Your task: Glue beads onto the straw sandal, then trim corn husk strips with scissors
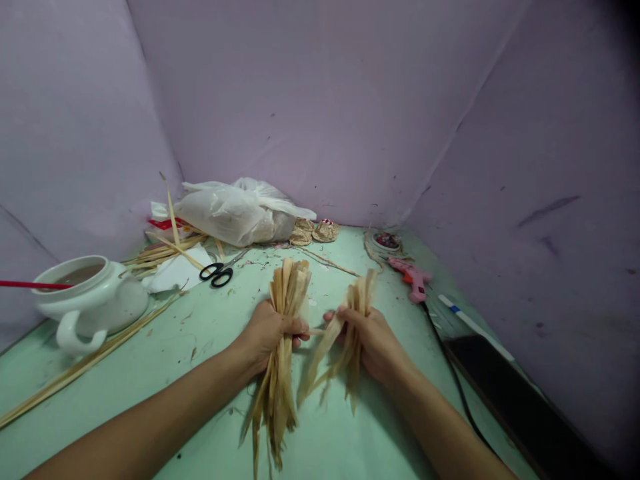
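Observation:
My left hand point(274, 333) is closed around the middle of a thick bundle of dried leaf strips point(280, 393), pale tan and frayed at the lower ends. To its right, my right hand point(367, 337) grips a thinner, looser bundle of similar strips point(353, 360), slightly blurred. A narrow strip point(317, 331) stretches between the fingers of both hands. Both bundles are held upright above the pale green table point(200, 373). Where the strip ends inside each hand is hidden.
A white pot point(120, 300) with liquid and a red stick point(30, 285) stands left. Black-handled scissors point(220, 272), a white plastic bag point(235, 213) and woven pieces point(325, 231) lie behind. A pink glue gun point(411, 277), its cord and a dark flat object point(510, 400) are right.

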`<act>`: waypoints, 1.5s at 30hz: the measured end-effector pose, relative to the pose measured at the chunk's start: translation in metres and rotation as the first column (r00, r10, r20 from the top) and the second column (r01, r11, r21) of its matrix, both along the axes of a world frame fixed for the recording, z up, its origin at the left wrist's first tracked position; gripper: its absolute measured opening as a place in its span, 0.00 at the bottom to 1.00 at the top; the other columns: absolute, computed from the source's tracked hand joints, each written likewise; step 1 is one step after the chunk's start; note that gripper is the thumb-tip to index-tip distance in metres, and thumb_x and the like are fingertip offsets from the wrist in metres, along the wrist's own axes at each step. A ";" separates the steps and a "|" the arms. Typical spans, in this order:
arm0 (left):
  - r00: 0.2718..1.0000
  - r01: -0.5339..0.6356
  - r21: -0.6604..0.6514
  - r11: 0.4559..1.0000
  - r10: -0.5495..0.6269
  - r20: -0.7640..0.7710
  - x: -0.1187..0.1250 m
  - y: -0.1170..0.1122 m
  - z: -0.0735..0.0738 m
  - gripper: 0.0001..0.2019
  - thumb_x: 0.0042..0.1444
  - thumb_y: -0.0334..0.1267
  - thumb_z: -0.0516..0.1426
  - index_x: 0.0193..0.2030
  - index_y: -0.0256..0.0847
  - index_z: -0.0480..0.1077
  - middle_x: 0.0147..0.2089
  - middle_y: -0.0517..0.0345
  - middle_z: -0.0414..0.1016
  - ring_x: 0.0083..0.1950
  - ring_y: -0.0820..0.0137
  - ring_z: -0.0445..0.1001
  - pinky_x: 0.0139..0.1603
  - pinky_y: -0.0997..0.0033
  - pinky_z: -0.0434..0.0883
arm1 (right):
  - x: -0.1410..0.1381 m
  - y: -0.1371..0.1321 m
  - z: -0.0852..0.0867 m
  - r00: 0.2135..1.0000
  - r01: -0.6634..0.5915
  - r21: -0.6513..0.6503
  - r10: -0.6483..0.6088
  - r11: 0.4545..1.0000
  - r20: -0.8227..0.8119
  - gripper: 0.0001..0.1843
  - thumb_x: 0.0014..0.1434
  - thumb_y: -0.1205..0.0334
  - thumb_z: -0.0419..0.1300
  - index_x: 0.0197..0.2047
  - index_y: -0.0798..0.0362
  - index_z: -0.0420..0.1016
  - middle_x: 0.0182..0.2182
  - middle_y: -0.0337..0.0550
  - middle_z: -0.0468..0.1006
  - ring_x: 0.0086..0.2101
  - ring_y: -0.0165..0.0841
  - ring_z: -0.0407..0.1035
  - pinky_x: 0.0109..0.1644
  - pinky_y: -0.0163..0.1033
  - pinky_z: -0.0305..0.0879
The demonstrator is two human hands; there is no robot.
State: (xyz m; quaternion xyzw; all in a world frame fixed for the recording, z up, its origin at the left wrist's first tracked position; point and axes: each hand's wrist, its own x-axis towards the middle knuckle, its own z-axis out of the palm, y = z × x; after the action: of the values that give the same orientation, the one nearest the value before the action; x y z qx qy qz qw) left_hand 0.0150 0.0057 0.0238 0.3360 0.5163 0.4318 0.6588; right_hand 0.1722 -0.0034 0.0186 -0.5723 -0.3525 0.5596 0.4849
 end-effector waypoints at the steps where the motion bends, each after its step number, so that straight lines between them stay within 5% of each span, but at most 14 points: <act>1: 1.000 -0.006 0.001 1.000 0.006 0.006 -0.002 0.002 0.001 0.09 0.28 0.24 0.62 0.21 0.32 0.67 0.14 0.60 0.69 0.16 0.74 0.68 0.14 0.81 0.63 | 0.007 0.002 0.005 0.991 0.013 -0.030 -0.017 0.999 -0.129 0.05 0.45 0.65 0.60 0.24 0.57 0.70 0.19 0.43 0.74 0.20 0.29 0.67 0.24 0.34 0.66; 4: 0.999 -0.047 -0.003 0.999 0.047 0.006 -0.008 0.007 0.006 0.10 0.28 0.24 0.62 0.21 0.33 0.66 0.13 0.61 0.67 0.15 0.74 0.68 0.13 0.81 0.63 | 0.031 0.005 0.022 0.896 -0.008 -0.069 -0.023 0.998 -0.444 0.07 0.42 0.68 0.63 0.23 0.55 0.67 0.17 0.37 0.71 0.18 0.26 0.65 0.21 0.30 0.66; 7: 0.997 -0.076 -0.010 0.997 0.076 -0.003 -0.013 0.013 0.008 0.10 0.29 0.23 0.62 0.20 0.33 0.65 0.12 0.62 0.67 0.14 0.76 0.66 0.13 0.81 0.63 | 0.059 0.002 0.040 0.775 -0.116 0.014 0.100 0.993 -0.625 0.07 0.42 0.71 0.62 0.27 0.56 0.67 0.14 0.27 0.63 0.12 0.16 0.54 0.14 0.19 0.51; 10: 0.997 -0.073 -0.021 0.997 0.073 0.008 -0.017 0.016 0.009 0.10 0.29 0.22 0.61 0.18 0.34 0.63 0.11 0.63 0.66 0.12 0.78 0.63 0.12 0.81 0.62 | 0.083 -0.004 0.055 0.755 -0.150 0.125 0.195 0.981 -0.626 0.04 0.49 0.68 0.59 0.30 0.55 0.66 0.12 0.21 0.56 0.09 0.12 0.37 0.10 0.15 0.29; 12: 0.998 -0.060 -0.029 0.998 0.061 0.022 -0.017 0.015 0.010 0.10 0.29 0.22 0.61 0.17 0.35 0.62 0.11 0.64 0.65 0.11 0.78 0.62 0.11 0.81 0.61 | 0.089 -0.007 0.059 0.780 -0.157 0.166 0.225 0.974 -0.583 0.07 0.50 0.61 0.59 0.26 0.53 0.64 0.10 0.19 0.50 0.09 0.13 0.30 0.11 0.17 0.23; 14: 0.998 -0.048 -0.039 0.998 0.049 0.033 -0.015 0.012 0.010 0.11 0.28 0.22 0.61 0.17 0.35 0.63 0.11 0.64 0.64 0.12 0.79 0.62 0.11 0.81 0.61 | 0.081 -0.007 0.055 0.784 -0.172 0.163 0.235 0.971 -0.575 0.15 0.45 0.55 0.64 0.22 0.53 0.61 0.10 0.20 0.51 0.09 0.14 0.34 0.09 0.17 0.28; 16: 0.998 -0.033 -0.050 0.998 0.035 0.045 -0.010 0.007 0.010 0.11 0.28 0.23 0.62 0.18 0.34 0.63 0.12 0.66 0.64 0.12 0.79 0.62 0.12 0.80 0.61 | 0.059 -0.007 0.044 0.795 -0.185 0.108 0.213 0.977 -0.568 0.20 0.37 0.55 0.69 0.21 0.53 0.61 0.12 0.24 0.58 0.11 0.16 0.49 0.11 0.19 0.47; 18: 0.998 -0.012 -0.057 0.998 0.015 0.058 -0.004 0.000 0.010 0.11 0.27 0.24 0.63 0.20 0.34 0.65 0.12 0.66 0.64 0.13 0.78 0.62 0.13 0.80 0.61 | 0.030 -0.009 0.028 0.871 -0.177 0.024 0.168 0.984 -0.462 0.17 0.35 0.61 0.71 0.23 0.55 0.67 0.19 0.32 0.69 0.21 0.23 0.65 0.24 0.28 0.67; 20: 0.995 0.042 -0.036 0.998 -0.039 0.093 0.001 -0.006 0.009 0.11 0.27 0.26 0.64 0.22 0.32 0.68 0.15 0.62 0.67 0.15 0.77 0.64 0.14 0.79 0.62 | 0.004 -0.013 0.013 0.856 -0.318 -0.003 0.285 0.948 -0.432 0.15 0.38 0.60 0.71 0.25 0.57 0.69 0.25 0.40 0.74 0.29 0.30 0.70 0.33 0.36 0.71; 25: 0.974 0.154 0.047 0.987 -0.159 0.161 0.004 -0.012 0.004 0.14 0.28 0.30 0.66 0.27 0.30 0.71 0.21 0.55 0.73 0.19 0.73 0.68 0.18 0.76 0.65 | -0.013 -0.021 -0.001 0.757 -0.454 0.061 0.421 0.889 -0.500 0.13 0.42 0.64 0.68 0.32 0.59 0.73 0.26 0.42 0.75 0.28 0.30 0.71 0.33 0.34 0.69; 31: 0.981 0.147 0.010 0.989 -0.147 0.123 -0.001 -0.008 0.001 0.15 0.30 0.32 0.67 0.29 0.30 0.72 0.21 0.57 0.72 0.21 0.75 0.69 0.17 0.81 0.64 | -0.004 -0.014 0.004 0.804 -0.340 -0.127 0.218 0.932 -0.554 0.16 0.36 0.71 0.69 0.32 0.60 0.73 0.21 0.36 0.72 0.19 0.22 0.64 0.23 0.27 0.66; 35: 0.968 0.190 -0.033 0.981 -0.182 0.172 -0.004 -0.005 -0.001 0.12 0.32 0.31 0.65 0.26 0.28 0.72 0.24 0.53 0.73 0.23 0.73 0.71 0.20 0.79 0.67 | -0.004 -0.010 0.008 0.868 -0.135 -0.204 0.016 0.970 -0.496 0.16 0.32 0.70 0.69 0.25 0.56 0.67 0.10 0.24 0.55 0.11 0.15 0.43 0.11 0.21 0.42; 38: 0.950 0.255 -0.046 0.966 -0.241 0.198 -0.001 -0.006 -0.003 0.11 0.34 0.30 0.64 0.28 0.28 0.72 0.26 0.50 0.74 0.24 0.72 0.72 0.22 0.78 0.69 | -0.007 -0.012 0.010 0.923 -0.061 -0.109 0.014 0.992 -0.384 0.19 0.32 0.63 0.70 0.27 0.56 0.66 0.09 0.22 0.51 0.11 0.16 0.39 0.12 0.23 0.32; 45: 0.931 0.317 -0.069 0.946 -0.296 0.216 0.005 -0.012 -0.003 0.16 0.39 0.30 0.62 0.38 0.29 0.72 0.23 0.51 0.74 0.22 0.70 0.72 0.20 0.76 0.70 | -0.013 -0.015 0.007 0.959 -0.063 -0.081 0.038 0.995 -0.281 0.17 0.35 0.56 0.67 0.22 0.54 0.63 0.07 0.24 0.53 0.10 0.17 0.42 0.14 0.27 0.33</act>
State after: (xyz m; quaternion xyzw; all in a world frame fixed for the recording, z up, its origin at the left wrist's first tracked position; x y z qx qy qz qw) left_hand 0.0203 -0.0064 0.0212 0.3325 0.4094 0.3283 0.7836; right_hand 0.1588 -0.0181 0.0259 -0.4994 -0.2698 0.6621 0.4893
